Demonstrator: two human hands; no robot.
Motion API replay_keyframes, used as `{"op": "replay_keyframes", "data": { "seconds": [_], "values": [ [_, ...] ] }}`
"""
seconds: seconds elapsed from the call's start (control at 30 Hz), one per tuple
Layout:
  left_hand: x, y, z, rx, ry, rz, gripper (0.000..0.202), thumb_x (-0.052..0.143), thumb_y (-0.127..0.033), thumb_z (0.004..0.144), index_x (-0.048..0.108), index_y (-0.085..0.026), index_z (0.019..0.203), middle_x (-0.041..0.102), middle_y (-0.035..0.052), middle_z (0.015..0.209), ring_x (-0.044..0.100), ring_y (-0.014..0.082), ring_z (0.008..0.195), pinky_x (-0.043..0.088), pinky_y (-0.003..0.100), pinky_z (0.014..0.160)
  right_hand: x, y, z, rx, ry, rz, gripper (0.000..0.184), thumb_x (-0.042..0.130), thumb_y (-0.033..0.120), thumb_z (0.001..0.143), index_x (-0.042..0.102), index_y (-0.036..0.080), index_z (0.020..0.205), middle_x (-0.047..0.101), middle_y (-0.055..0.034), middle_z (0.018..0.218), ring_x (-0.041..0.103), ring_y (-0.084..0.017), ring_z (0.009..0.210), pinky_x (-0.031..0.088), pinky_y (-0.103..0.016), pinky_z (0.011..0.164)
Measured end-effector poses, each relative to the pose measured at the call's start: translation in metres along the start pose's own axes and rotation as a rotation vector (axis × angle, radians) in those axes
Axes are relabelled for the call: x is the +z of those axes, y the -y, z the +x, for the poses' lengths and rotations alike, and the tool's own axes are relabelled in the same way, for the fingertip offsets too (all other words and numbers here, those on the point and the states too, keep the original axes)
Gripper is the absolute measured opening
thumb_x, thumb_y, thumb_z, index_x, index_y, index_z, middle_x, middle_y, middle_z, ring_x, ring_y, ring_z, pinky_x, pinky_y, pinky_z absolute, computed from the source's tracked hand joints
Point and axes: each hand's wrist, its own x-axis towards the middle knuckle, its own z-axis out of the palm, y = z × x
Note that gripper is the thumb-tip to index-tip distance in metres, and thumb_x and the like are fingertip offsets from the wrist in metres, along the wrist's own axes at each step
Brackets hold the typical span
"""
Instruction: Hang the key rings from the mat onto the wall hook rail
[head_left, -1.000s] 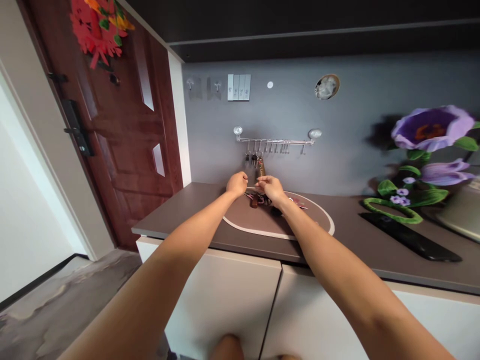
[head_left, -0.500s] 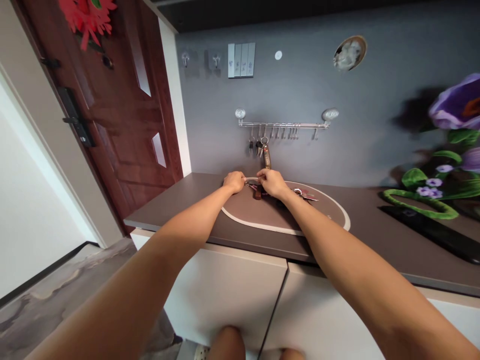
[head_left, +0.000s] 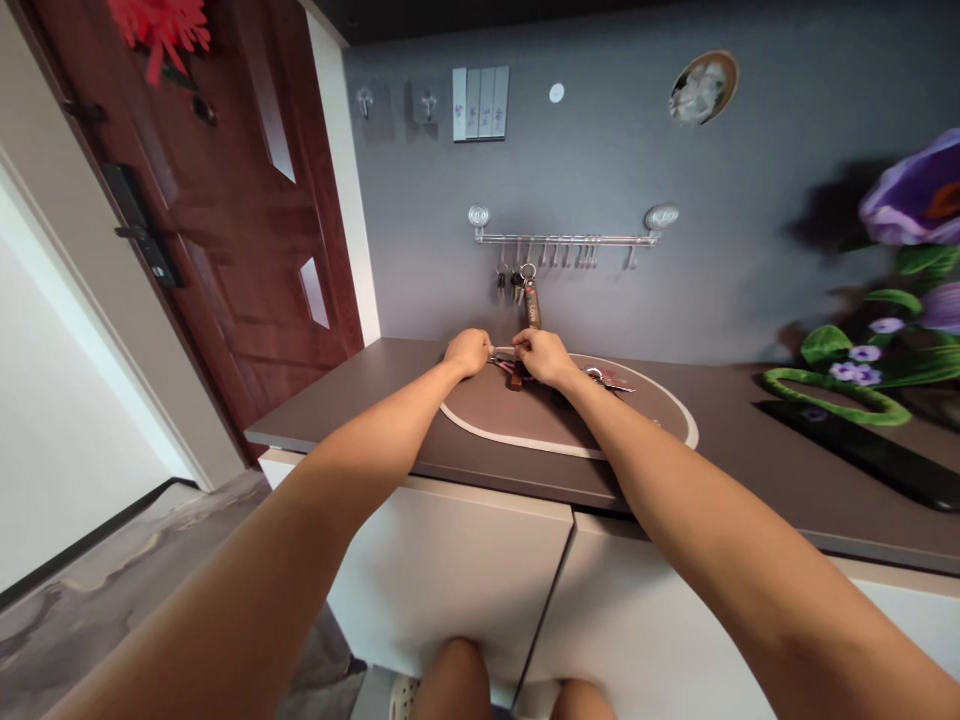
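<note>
Over the back of a brown oval mat (head_left: 525, 428) with a pale border, my two hands are close together. My left hand (head_left: 469, 352) is closed at the left end of a bunch of keys (head_left: 504, 366), with small metal parts by its fingertips. From the right, my right hand (head_left: 543, 356) pinches at the same bunch; its grip is partly hidden. A brown fob (head_left: 515, 380) shows just below its fingers. Beside my right wrist lie more keys on a ring (head_left: 595, 374) and a reddish card-like tag (head_left: 616, 381).
On the wall a clear hook rail (head_left: 562, 240) holds several hung keys and a brown "Love" fob (head_left: 532, 303). White switches (head_left: 481, 104) sit above it. Purple flowers (head_left: 919, 195) and a long black object (head_left: 862, 450) are at the right. A dark red door (head_left: 247, 220) stands left.
The view has tilted slightly, so the scene sits a little higher. Both hands stay at the bunch of keys with almost the same grip.
</note>
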Motion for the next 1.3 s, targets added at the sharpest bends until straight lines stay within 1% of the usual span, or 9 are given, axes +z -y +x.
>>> {"op": "replay_keyframes", "data": {
  "seconds": [0.1,0.27,0.4,0.53,0.67,0.8,1.03,1.17,1.3],
  "values": [
    [-0.002,-0.001,0.000,0.034,-0.023,0.029,0.017,0.047,-0.019,0.078,0.063,-0.015,0.078,0.064,0.0091,0.088,0.056,0.0176,0.083,0.041,0.027,0.077,0.000,0.000,0.000,-0.005,0.002,-0.034,0.021,0.049,0.011,0.073,0.064,0.016,0.087,0.065,-0.0081,0.085,0.058,-0.018,0.082,0.041,-0.027,0.076],
    [-0.005,-0.002,0.002,0.086,-0.087,0.052,0.019,0.042,-0.016,0.080,0.061,-0.014,0.082,0.061,0.0104,0.093,0.055,0.0172,0.086,0.040,0.027,0.079,0.000,-0.002,0.001,-0.014,-0.019,-0.060,0.020,0.050,0.011,0.073,0.064,0.017,0.086,0.065,-0.0066,0.085,0.058,-0.016,0.081,0.041,-0.024,0.075],
    [-0.009,-0.005,0.002,0.105,-0.142,0.025,0.020,0.039,-0.016,0.082,0.059,-0.014,0.084,0.060,0.0102,0.093,0.054,0.0172,0.087,0.039,0.028,0.079,0.000,-0.002,0.001,-0.013,-0.020,-0.063,0.020,0.049,0.012,0.074,0.063,0.017,0.087,0.066,-0.0071,0.085,0.058,-0.017,0.081,0.041,-0.025,0.075],
    [-0.013,-0.006,0.000,0.081,-0.200,-0.053,0.019,0.036,-0.018,0.085,0.056,-0.015,0.086,0.062,0.0084,0.089,0.055,0.0161,0.084,0.039,0.027,0.078,-0.001,-0.001,0.000,-0.017,-0.024,-0.060,0.020,0.048,0.013,0.074,0.064,0.018,0.086,0.066,-0.0063,0.086,0.058,-0.016,0.081,0.041,-0.024,0.075],
    [-0.016,-0.008,-0.001,0.069,-0.255,-0.206,0.020,0.031,-0.018,0.087,0.051,-0.016,0.088,0.063,0.0057,0.084,0.056,0.0133,0.078,0.040,0.025,0.073,-0.003,0.001,-0.002,-0.023,-0.020,-0.040,0.019,0.048,0.013,0.074,0.063,0.018,0.085,0.066,-0.0065,0.086,0.058,-0.016,0.081,0.041,-0.024,0.076],
    [-0.020,-0.011,-0.003,0.071,-0.308,-0.310,0.020,0.028,-0.019,0.088,0.049,-0.017,0.088,0.063,0.0045,0.084,0.056,0.0118,0.075,0.040,0.024,0.070,-0.004,0.003,-0.004,-0.029,-0.019,-0.009,0.022,0.047,0.010,0.074,0.063,0.017,0.088,0.065,-0.0067,0.087,0.058,-0.016,0.082,0.040,-0.025,0.079],
    [-0.025,-0.016,-0.006,0.134,-0.384,-0.412,0.021,0.027,-0.024,0.089,0.047,-0.017,0.083,0.063,0.0025,0.086,0.055,0.0097,0.078,0.039,0.020,0.072,-0.009,0.012,-0.008,-0.067,-0.100,0.156,0.021,0.048,0.019,0.077,0.061,0.018,0.094,0.064,-0.0050,0.095,0.057,-0.014,0.086,0.040,-0.026,0.082],
    [-0.023,-0.017,-0.006,0.179,-0.408,-0.464,0.021,0.029,-0.025,0.089,0.046,-0.017,0.082,0.061,0.0020,0.081,0.054,0.0095,0.074,0.039,0.020,0.069,-0.012,0.015,-0.008,-0.104,-0.141,0.311,0.021,0.050,0.025,0.076,0.060,0.019,0.094,0.064,-0.0026,0.093,0.056,-0.013,0.083,0.040,-0.026,0.081],
    [-0.021,-0.018,-0.006,0.191,-0.404,-0.462,0.019,0.030,-0.026,0.088,0.047,-0.017,0.084,0.060,0.0016,0.079,0.053,0.0098,0.072,0.039,0.020,0.068,-0.011,0.015,-0.007,-0.147,-0.170,0.431,0.022,0.050,0.029,0.076,0.059,0.019,0.093,0.063,-0.0022,0.091,0.056,-0.012,0.080,0.041,-0.025,0.079]
  ]
}}
